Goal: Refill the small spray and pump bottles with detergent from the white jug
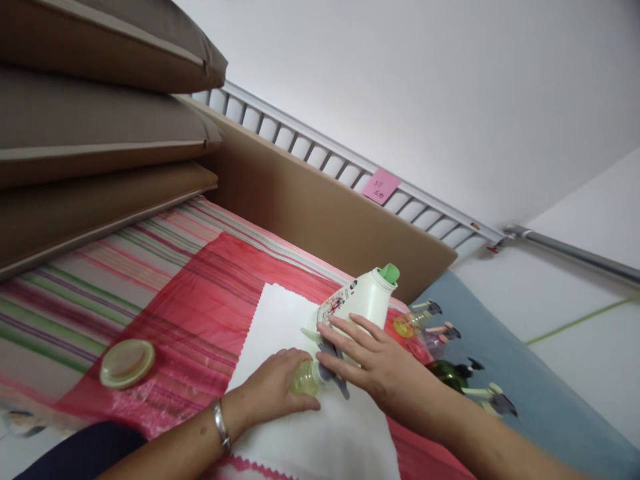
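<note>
My left hand point(280, 387) is wrapped round a small clear yellowish bottle point(304, 379) that lies tilted over the white cloth. At its neck is a grey, wing-shaped head point(341, 385), partly covered by fingers. My right hand point(375, 353) has its fingers stretched out and apart over this head; fingertips appear to touch it, though the contact is partly hidden. Just beyond my right hand, a white jug point(367, 297) with printed flowers and a green spout leans to the right. The white cloth point(270, 313) with zigzag edges lies beneath both hands.
Several pump bottles point(453, 373) stand on the right. A round pale-yellow lid or dish point(127, 363) lies at the left on a red see-through sheet point(200, 300). Stacked brown cushions point(100, 127) rise at upper left. A brown board point(310, 200) leans before a radiator point(320, 157).
</note>
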Tool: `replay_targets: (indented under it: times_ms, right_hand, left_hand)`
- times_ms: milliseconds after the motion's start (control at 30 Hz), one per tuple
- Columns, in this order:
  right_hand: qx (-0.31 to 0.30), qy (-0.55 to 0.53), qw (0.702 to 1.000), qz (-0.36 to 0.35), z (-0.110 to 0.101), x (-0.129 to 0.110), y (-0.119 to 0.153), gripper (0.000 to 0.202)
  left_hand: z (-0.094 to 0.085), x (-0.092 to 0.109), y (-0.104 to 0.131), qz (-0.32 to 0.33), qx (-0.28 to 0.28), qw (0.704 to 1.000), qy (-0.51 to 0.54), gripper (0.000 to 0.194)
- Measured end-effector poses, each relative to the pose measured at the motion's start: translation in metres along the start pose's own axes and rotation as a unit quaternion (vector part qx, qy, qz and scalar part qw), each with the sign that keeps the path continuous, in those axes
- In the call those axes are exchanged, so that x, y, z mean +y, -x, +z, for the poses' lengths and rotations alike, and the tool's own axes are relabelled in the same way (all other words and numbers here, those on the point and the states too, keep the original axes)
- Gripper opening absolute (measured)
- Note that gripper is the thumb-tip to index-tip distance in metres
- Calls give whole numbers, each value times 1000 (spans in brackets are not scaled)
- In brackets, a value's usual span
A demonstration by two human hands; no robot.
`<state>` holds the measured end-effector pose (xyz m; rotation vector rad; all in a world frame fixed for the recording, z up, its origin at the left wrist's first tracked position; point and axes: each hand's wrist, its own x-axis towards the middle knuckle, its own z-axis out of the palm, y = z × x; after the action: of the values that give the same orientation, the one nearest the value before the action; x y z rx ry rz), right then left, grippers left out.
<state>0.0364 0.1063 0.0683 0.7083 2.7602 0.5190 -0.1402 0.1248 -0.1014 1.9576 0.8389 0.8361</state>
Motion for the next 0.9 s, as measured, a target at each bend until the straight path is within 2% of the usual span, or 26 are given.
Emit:
replay_targets:
  times_ms: [100, 267, 367, 500, 567, 600, 700, 767, 900]
  right_hand:
    - [-21, 6, 999, -42, -2, 7, -10, 35]
    - [3, -26, 998, -60, 5, 20, -19, 24]
    - [-18, -68, 997, 5, 10, 19, -20, 29]
    - [-95, -106, 974, 178, 11, 6, -20, 34]
    - [-133, -151, 938, 282, 12, -1, -20, 35]
    - [-145, -190, 911, 336, 12, -4, -21, 35]
    - [-159, -338, 811, 450, 16, -8, -24, 27]
    - [-160, -418, 755, 480, 20, -9, -28, 18]
    - [-159, -534, 666, 497, 29, -10, -33, 11]
  left_hand:
    - [1, -2, 0, 4, -3, 1000, -5, 64]
    - [0, -3, -2, -5, -7, 1000, -12, 63]
    - [0, -2, -4, -15, -8, 1000, -22, 61]
    - [0, -1, -5, -11, -10, 999, -32, 59]
    - [1, 0, -4, -8, -6, 999, -38, 58]
    - [2, 0, -4, -7, -3, 999, -40, 58]
    - [5, 0, -3, -5, 4, 999, -44, 60]
    - [6, 0, -3, -6, 2, 999, -47, 62]
    - [9, -3, -2, -4, 0, 999, -39, 57]
